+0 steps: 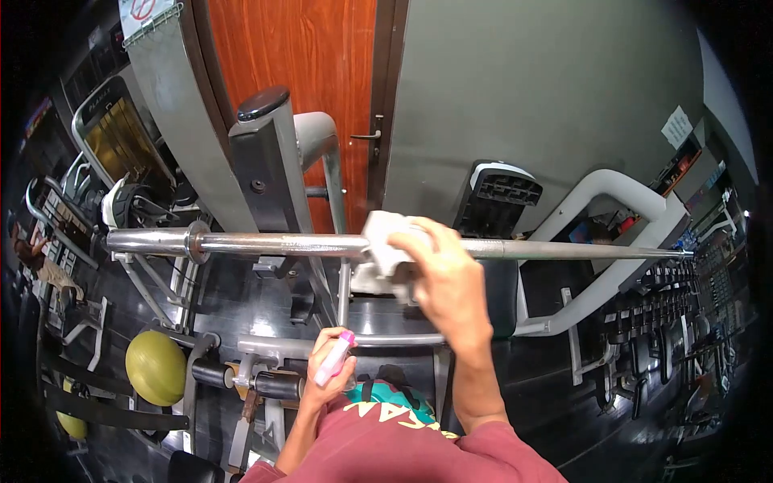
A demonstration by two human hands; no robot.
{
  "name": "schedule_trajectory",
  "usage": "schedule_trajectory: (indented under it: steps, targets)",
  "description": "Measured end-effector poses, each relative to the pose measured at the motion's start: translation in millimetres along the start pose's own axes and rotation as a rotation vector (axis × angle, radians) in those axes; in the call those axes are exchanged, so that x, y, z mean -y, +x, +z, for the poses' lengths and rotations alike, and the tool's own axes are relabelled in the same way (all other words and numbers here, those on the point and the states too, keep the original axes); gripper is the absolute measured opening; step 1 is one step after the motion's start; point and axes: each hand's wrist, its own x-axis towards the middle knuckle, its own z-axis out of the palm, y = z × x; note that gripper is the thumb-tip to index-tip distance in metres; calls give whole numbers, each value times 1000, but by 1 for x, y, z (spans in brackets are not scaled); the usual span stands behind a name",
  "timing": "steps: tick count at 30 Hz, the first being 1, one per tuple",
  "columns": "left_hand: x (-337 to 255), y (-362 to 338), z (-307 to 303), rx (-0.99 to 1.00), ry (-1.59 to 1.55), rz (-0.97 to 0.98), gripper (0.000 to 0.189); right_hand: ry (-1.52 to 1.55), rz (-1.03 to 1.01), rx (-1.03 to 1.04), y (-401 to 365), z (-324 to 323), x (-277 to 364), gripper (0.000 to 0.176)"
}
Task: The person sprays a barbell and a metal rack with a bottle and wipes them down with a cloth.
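A long metal barbell [306, 245] lies across the view, with a collar near its left end. My right hand [447, 278] presses a white cloth [388, 241] around the bar near its middle; part of the cloth hangs below the bar. Lower down, close to my body, my left hand [320, 372] grips a small spray bottle [334, 361] with a pink top. Most of the bottle's lower part is hidden by the hand and shirt.
A grey rack upright [278, 177] stands behind the bar, before a reddish wooden door [346, 72]. To the right are a curved frame [616, 201] and dumbbells [644, 314]. A green exercise ball [155, 368] sits lower left. Another person [44, 258] is at far left.
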Motion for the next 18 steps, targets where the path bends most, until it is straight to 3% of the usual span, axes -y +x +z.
schedule_trajectory:
  steps: [2,6,9,12,15,17,18]
  targets:
    - [1,-2,0,-21,-30,-29,23,-75,110,-59,-13,-16,-18,49]
    - [5,-4,-3,25,61,-23,23,-182,276,-419,-31,-20,-34,50]
    - [6,-3,0,67,47,-27,23,-256,226,-419,-42,20,-22,45]
    - [2,0,11,107,-50,-90,23,-25,91,-482,-54,49,-13,53]
    - [6,-3,17,144,-93,-62,23,293,-24,-308,-62,57,-2,57]
    - [11,-10,19,104,45,-204,23,464,54,-326,-65,53,-4,50]
    - [14,-8,12,194,-1,-61,23,521,94,-378,-69,49,-12,44]
